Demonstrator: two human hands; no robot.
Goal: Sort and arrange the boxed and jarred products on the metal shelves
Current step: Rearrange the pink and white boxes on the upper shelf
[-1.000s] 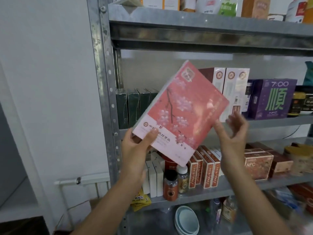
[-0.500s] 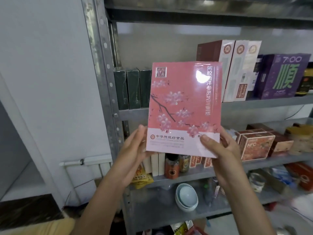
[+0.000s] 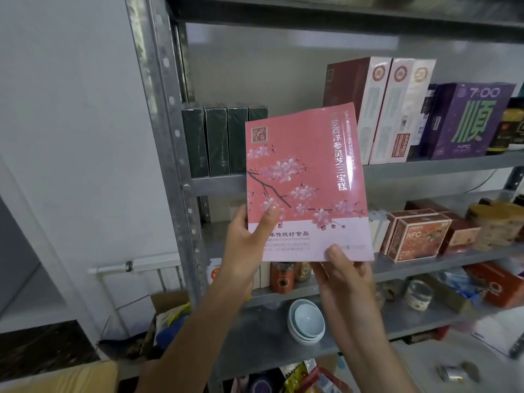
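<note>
A flat pink box with cherry-blossom print [image 3: 304, 177] is upright in front of the metal shelves [image 3: 425, 165]. My left hand [image 3: 249, 245] grips its lower left edge, thumb on the front. My right hand [image 3: 346, 273] holds the bottom right edge from below, thumb on the front. Behind the box, on the middle shelf, stand several dark green boxes [image 3: 218, 140] at the left and tall maroon-and-white boxes [image 3: 380, 109] at the right, with a gap between them.
A purple box [image 3: 467, 120] and dark jars stand further right. The shelf below carries orange NFC boxes [image 3: 416, 236], white boxes and small jars [image 3: 282, 276]. Stacked pale bowls [image 3: 306, 321] sit lower down. A cardboard carton [image 3: 167, 307] lies on the floor at the left.
The pink box went from tilted in my left hand alone to upright, held by both hands. My left thumb has slid higher on its front.
</note>
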